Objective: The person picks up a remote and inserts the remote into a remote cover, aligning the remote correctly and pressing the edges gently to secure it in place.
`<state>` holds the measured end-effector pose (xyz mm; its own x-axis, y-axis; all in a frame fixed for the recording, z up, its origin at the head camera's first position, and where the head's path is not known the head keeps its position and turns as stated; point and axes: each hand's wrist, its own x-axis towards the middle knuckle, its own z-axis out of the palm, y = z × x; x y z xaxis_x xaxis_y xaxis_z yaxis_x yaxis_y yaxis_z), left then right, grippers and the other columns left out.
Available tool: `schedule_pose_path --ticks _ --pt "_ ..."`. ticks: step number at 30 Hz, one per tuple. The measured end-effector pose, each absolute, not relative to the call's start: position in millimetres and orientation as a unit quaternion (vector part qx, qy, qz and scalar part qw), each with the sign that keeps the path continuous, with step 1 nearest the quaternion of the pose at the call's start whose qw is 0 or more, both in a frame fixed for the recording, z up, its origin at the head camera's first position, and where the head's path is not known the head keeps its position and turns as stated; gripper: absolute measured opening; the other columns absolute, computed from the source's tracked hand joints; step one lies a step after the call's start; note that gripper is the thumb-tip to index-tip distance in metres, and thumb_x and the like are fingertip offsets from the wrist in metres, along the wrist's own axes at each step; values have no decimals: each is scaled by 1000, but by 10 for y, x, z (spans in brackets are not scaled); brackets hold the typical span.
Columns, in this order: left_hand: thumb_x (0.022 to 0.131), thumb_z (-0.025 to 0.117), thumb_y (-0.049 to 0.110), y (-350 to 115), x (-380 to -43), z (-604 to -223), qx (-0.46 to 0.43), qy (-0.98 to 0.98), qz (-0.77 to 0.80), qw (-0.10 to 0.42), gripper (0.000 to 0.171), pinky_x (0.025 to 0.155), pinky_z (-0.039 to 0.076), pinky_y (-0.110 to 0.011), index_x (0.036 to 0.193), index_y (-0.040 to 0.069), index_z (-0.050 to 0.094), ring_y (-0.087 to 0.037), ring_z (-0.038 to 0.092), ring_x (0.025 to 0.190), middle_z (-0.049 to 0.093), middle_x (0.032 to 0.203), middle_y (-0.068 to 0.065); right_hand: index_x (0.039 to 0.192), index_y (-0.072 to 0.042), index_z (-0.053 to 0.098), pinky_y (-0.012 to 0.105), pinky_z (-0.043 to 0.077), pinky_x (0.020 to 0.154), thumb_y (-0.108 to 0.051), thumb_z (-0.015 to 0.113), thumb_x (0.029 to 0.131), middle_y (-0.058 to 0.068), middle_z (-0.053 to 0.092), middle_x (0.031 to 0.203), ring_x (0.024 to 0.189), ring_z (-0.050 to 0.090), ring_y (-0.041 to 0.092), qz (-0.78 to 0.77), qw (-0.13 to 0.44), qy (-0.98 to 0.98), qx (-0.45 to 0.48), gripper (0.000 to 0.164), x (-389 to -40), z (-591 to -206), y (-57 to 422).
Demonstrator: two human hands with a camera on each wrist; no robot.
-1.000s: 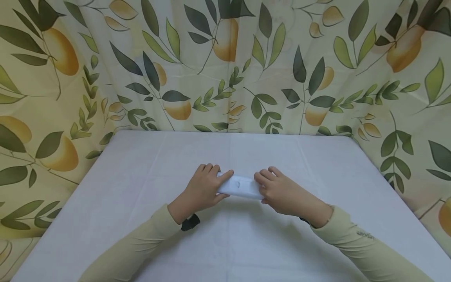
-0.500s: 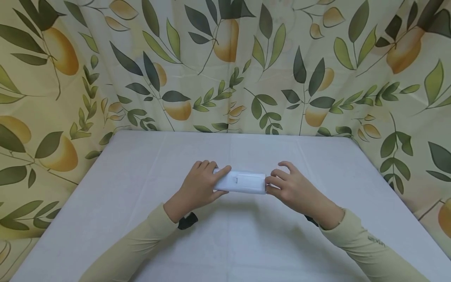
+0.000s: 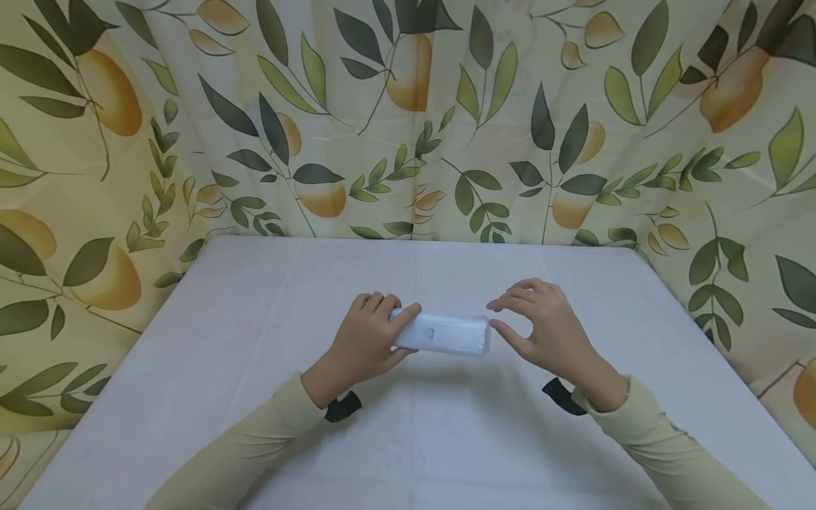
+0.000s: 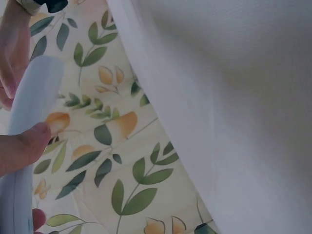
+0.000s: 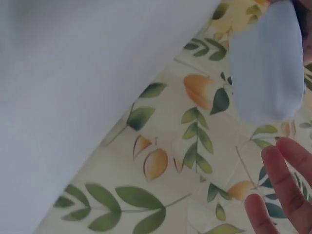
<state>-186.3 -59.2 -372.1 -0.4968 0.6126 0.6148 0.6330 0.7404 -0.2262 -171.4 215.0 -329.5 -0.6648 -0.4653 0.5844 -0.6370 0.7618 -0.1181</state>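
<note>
A white, slim remote control is held above the table with its back and battery cover facing up. My left hand grips its left end, thumb across the top. In the left wrist view the thumb lies over the remote's edge, and part of it is cut off by the frame. Just off the other end is my right hand, thumb and fingers spread apart with nothing between them. The right wrist view shows that free end of the remote above the right fingers, a gap between them.
A white cloth covers the table. Behind and around it hangs a curtain printed with leaves and fruit. Dark straps are on both wrists.
My right hand has let go of the remote's right end and moved slightly right, its fingers opening. The left hand keeps its grip, with only a small shift.
</note>
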Motion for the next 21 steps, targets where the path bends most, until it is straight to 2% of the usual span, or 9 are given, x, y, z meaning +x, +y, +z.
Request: schedule_pose_path --ticks 4,9,14,18,21 --pt "70 78 43 -586 -1865 -3731 -359 -843 -15 399 51 74 49 -35 112 19 64 -22 62 82 64 93 -5 94 -10 73 48 41 82 -11 79 70 4 69 88 93 56 25 190 261 -896 304 25 -1676 -3335 2125" --pt "68 80 41 -594 -1874 -3744 -360 -828 -16 429 52 75 47 -36 113 20 65 -22 61 82 64 94 -6 97 -11 73 50 41 83 -1 77 68 4 66 90 95 55 26 189 270 -889 319 30 -1666 -3323 2133" --pt "66 81 42 -616 -1898 -3751 -367 -817 -13 443 55 76 46 -36 115 22 65 -22 59 83 63 95 -6 97 -9 72 51 41 84 6 77 67 5 67 93 98 55 28 180 271 -887 327 34 -1687 -3285 2166" --pt "66 81 42 -631 -1922 -3763 -374 -814 -15 443 56 77 46 -36 116 22 65 -23 59 84 63 96 -6 97 -9 71 51 41 84 3 74 72 4 69 93 98 56 26 195 235 -894 327 27 -1706 -3264 2192" --pt "66 81 41 -638 -1927 -3772 -381 -813 -25 440 57 77 46 -36 117 23 64 -23 59 84 62 96 -6 91 -10 72 50 40 84 2 75 72 3 69 89 95 56 23 212 212 -897 324 23 -1716 -3257 2206"
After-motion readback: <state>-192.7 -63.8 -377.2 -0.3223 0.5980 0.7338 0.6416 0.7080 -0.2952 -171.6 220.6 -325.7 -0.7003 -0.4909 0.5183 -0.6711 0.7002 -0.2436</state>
